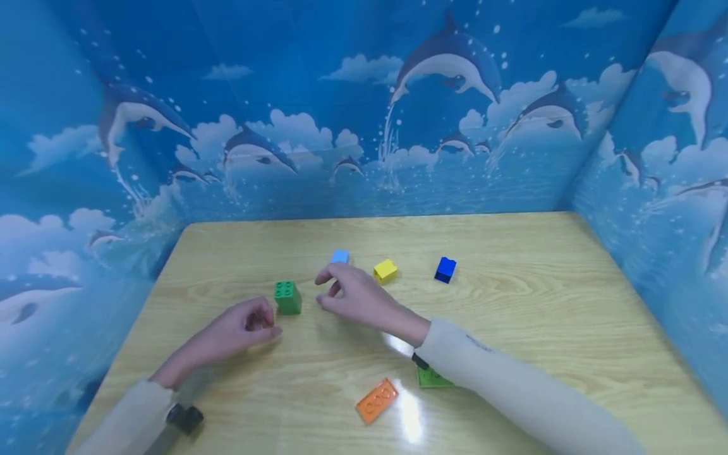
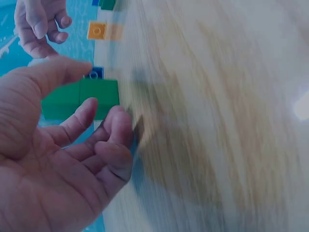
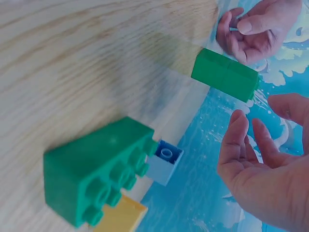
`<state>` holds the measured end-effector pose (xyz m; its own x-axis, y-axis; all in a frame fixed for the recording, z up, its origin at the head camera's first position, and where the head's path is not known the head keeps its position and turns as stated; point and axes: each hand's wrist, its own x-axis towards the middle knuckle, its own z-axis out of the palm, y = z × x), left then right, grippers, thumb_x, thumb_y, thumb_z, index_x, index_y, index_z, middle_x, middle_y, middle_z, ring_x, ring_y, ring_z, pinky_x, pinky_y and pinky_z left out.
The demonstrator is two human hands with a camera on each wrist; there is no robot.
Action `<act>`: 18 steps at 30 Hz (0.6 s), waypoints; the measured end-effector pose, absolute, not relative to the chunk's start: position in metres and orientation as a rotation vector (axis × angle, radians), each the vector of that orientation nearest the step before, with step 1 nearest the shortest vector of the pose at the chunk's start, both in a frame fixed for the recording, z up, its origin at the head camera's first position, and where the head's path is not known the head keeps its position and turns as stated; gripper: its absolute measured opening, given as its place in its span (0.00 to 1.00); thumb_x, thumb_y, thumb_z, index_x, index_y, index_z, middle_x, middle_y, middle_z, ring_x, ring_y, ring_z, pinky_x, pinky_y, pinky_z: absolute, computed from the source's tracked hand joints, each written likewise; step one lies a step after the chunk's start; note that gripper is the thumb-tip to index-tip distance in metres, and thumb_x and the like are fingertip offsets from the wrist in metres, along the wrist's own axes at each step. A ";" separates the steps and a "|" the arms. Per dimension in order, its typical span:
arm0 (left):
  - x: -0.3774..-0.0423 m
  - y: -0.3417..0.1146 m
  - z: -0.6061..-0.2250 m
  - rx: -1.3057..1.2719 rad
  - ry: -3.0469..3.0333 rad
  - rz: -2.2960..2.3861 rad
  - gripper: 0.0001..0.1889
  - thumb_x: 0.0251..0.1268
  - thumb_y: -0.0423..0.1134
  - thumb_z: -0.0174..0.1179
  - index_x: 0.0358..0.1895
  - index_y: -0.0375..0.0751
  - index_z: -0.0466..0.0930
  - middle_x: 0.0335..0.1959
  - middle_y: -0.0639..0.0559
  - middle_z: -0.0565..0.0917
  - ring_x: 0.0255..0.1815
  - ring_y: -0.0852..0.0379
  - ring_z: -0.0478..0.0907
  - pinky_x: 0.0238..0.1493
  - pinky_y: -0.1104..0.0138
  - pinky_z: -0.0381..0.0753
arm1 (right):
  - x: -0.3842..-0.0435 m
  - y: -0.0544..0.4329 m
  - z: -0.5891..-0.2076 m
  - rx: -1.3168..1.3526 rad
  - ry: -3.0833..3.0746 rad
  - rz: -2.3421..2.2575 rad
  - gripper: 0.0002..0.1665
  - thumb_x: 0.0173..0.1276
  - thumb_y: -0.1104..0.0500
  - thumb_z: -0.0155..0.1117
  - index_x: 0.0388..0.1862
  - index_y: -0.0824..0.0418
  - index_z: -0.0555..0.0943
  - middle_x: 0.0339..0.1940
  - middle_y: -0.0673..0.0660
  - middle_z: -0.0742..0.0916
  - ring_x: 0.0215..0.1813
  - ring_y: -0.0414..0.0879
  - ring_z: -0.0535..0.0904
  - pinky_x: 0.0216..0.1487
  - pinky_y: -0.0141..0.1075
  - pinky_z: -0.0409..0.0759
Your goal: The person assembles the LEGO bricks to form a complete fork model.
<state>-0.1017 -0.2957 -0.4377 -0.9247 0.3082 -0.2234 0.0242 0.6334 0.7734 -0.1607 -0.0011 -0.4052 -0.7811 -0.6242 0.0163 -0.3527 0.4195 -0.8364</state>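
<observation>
A stack of two green toy bricks (image 1: 288, 297) stands upright on the wooden table, studs on top. My left hand (image 1: 236, 325) is just left of it, fingers loosely curled and holding nothing. In the left wrist view, the thumb and fingers of the left hand (image 2: 72, 140) overlap the green stack (image 2: 99, 94). On the stack's other side is my right hand (image 1: 355, 294), thumb and fingers apart with nothing between them. From the right wrist, a gap shows between the right hand (image 3: 265, 159) and the stack (image 3: 225, 73).
Behind the right hand lie a light blue brick (image 1: 340, 256), a yellow brick (image 1: 385, 271) and a dark blue brick (image 1: 445, 270). Nearer are an orange brick (image 1: 377, 401) and a green studded brick (image 1: 433, 378), partly under the right sleeve. Dolphin-print curtains (image 1: 318, 183) border the table.
</observation>
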 end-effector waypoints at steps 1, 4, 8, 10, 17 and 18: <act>-0.101 -0.294 -0.437 0.284 2.513 1.173 0.13 0.76 0.45 0.71 0.44 0.41 0.79 0.34 0.49 0.80 0.34 0.51 0.77 0.32 0.64 0.79 | -0.160 0.003 -0.404 -0.847 2.378 -1.310 0.18 0.79 0.60 0.70 0.64 0.63 0.82 0.61 0.55 0.87 0.51 0.40 0.85 0.50 0.35 0.86; -0.096 -0.287 -0.435 0.282 2.478 1.153 0.11 0.79 0.46 0.69 0.41 0.44 0.81 0.33 0.51 0.82 0.33 0.51 0.78 0.31 0.63 0.80 | -0.158 0.016 -0.401 -0.856 2.378 -1.357 0.16 0.81 0.60 0.68 0.63 0.61 0.83 0.60 0.52 0.87 0.51 0.40 0.85 0.49 0.36 0.86; -0.088 -0.271 -0.433 0.225 2.446 1.143 0.10 0.79 0.47 0.68 0.44 0.44 0.83 0.34 0.51 0.83 0.34 0.50 0.81 0.31 0.62 0.82 | -0.156 0.036 -0.395 -0.860 2.391 -1.413 0.13 0.82 0.60 0.66 0.61 0.58 0.84 0.59 0.51 0.88 0.52 0.41 0.85 0.50 0.38 0.87; -0.084 -0.261 -0.433 0.221 2.432 1.152 0.09 0.78 0.46 0.69 0.46 0.44 0.84 0.36 0.51 0.84 0.35 0.50 0.82 0.32 0.62 0.83 | -0.155 0.046 -0.393 -0.855 2.409 -1.430 0.12 0.82 0.59 0.65 0.60 0.57 0.85 0.56 0.51 0.88 0.51 0.41 0.85 0.50 0.39 0.87; -0.074 -0.230 -0.429 0.295 2.411 1.225 0.12 0.77 0.46 0.69 0.52 0.43 0.86 0.39 0.53 0.86 0.38 0.52 0.84 0.34 0.62 0.86 | -0.146 0.081 -0.388 -0.779 2.446 -1.485 0.10 0.83 0.57 0.65 0.58 0.54 0.86 0.52 0.47 0.89 0.50 0.42 0.86 0.51 0.44 0.87; -0.073 -0.225 -0.429 0.299 2.411 1.231 0.12 0.78 0.46 0.69 0.53 0.43 0.86 0.39 0.54 0.86 0.38 0.52 0.84 0.33 0.62 0.86 | -0.144 0.086 -0.388 -0.762 2.453 -1.488 0.10 0.83 0.57 0.65 0.58 0.53 0.87 0.52 0.46 0.89 0.50 0.42 0.86 0.51 0.44 0.87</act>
